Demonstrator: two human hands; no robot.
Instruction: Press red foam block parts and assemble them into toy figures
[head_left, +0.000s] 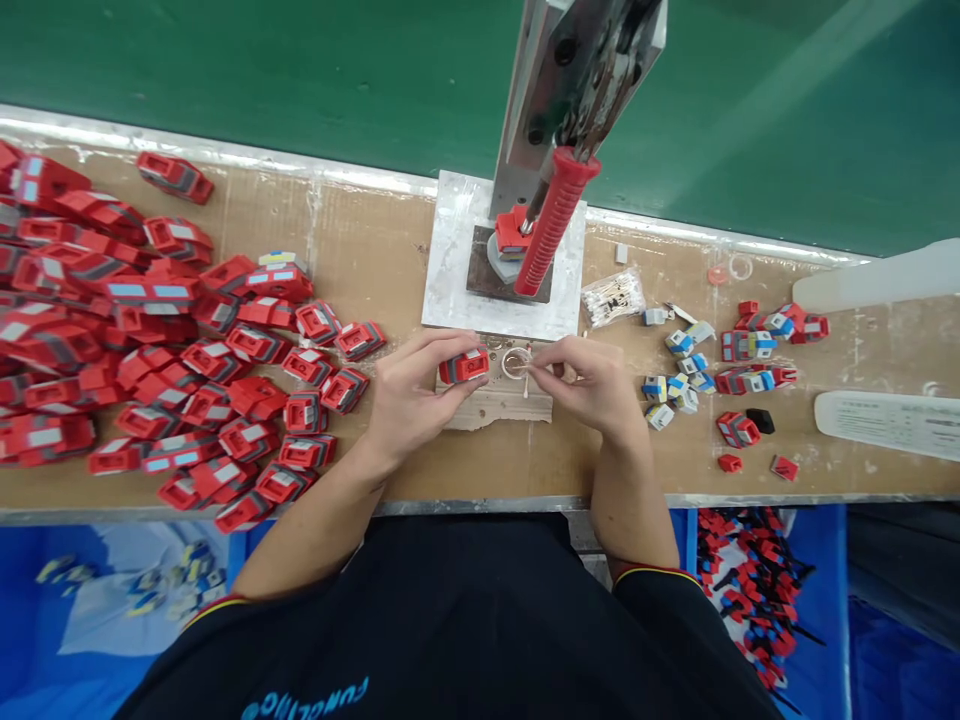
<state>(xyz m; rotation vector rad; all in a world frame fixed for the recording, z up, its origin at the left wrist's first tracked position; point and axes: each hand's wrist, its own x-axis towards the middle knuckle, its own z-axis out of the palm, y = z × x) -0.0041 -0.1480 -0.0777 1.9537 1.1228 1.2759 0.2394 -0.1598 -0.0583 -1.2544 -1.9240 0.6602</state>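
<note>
Left hand point(411, 392) holding red piece point(463, 367); shirt lettering point(306, 701): "FUN…"

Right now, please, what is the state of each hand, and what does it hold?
Left hand: closed, holding a small red part.
Right hand: closed in a pinch, holding what looks like a thin stick.

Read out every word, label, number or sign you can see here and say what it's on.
"FUN...", dark shirt: blue lettering, skewed; the rest is uncertain.
Lower white container, far right: printed lines, too small to read.
Red piece in the left hand: no readable text.
</note>
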